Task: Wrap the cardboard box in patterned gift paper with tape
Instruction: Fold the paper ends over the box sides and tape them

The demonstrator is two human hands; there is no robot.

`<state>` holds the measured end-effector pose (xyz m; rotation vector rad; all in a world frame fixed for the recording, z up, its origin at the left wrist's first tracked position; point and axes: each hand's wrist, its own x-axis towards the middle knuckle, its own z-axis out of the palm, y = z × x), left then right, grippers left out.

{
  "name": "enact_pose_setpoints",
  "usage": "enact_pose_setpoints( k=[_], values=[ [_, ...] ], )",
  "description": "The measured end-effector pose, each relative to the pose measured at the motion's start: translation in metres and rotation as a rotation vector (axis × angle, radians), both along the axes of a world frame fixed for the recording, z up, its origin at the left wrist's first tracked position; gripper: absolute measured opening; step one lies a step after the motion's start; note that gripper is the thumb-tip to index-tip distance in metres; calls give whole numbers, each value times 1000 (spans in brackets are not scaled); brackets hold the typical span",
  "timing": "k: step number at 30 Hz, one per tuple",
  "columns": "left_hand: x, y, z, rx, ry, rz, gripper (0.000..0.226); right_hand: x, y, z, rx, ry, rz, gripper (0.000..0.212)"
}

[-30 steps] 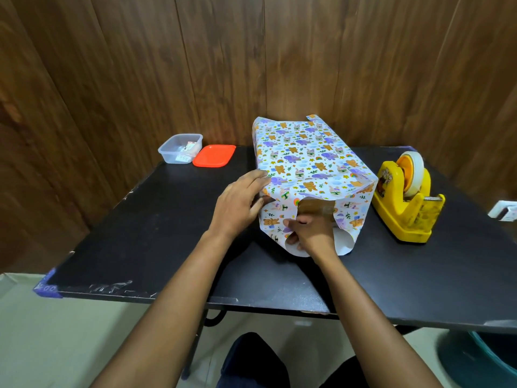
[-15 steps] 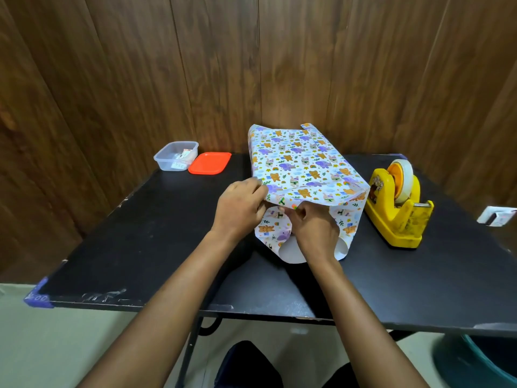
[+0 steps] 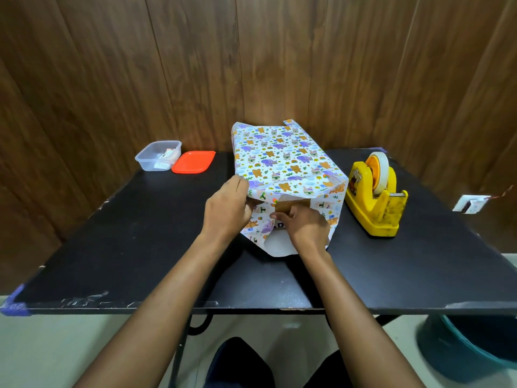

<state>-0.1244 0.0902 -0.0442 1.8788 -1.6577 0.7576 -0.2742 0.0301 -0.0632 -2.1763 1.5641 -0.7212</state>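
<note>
The cardboard box (image 3: 292, 206) is sitting in the middle of the black table (image 3: 134, 247), its far end lying close to the wood-panelled wall (image 3: 195, 65); the patterned gift paper (image 3: 279, 159) is covering its top and sides, leaving only a brown patch showing on the near face; the paper's lower flap is hanging loose toward the person, its white underside curling on the tabletop well short of the table's front edge. The left hand (image 3: 228, 212) is gripping the paper at the box's near left corner, fingers curled over the fold; the right hand (image 3: 305, 229) is pinching the paper on the near face just below the brown patch; the two hands are working close together but not touching. A yellow tape dispenser (image 3: 375, 201) is standing just beside the box on the right, leaving a narrow gap; a clear plastic container (image 3: 158, 156) and an orange lid (image 3: 193, 162) are lying side by side at the far left edge, well apart from the box; wide bare tabletop is lying open to the left and in front. A teal bin (image 3: 475, 351) is sitting on the floor beneath the table's right corner.
</note>
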Motion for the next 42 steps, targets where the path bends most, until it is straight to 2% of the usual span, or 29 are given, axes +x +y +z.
enact_pose_setpoints(
  k=[6,9,12,17,20,23,27,30,36,42],
  values=[
    [-1,-2,-7,-22,63,-10,31,-6,1,3,27,-71,37,29],
    [-6,-1,-8,-49,107,-9,34,0,3,1,43,-59,19,45],
    [-9,-1,-9,-71,152,-7,38,11,7,-4,106,-167,6,50],
    [-10,-1,-10,-61,182,5,40,20,7,-13,273,-396,7,40],
    [-9,0,-9,-39,182,0,40,17,4,-13,278,-474,-2,41],
    [-8,1,-9,-23,192,-2,39,8,-1,-13,229,-493,0,41],
    [-11,2,-8,-29,230,-3,39,-1,-1,-13,211,-418,75,25],
    [-13,1,-8,-27,242,18,44,9,1,-11,285,-291,88,42],
    [-13,-1,-14,-18,291,33,53,11,-1,-15,316,-408,33,26],
    [-14,-5,-19,-49,342,31,48,12,0,-14,317,-317,42,40]
  ],
)
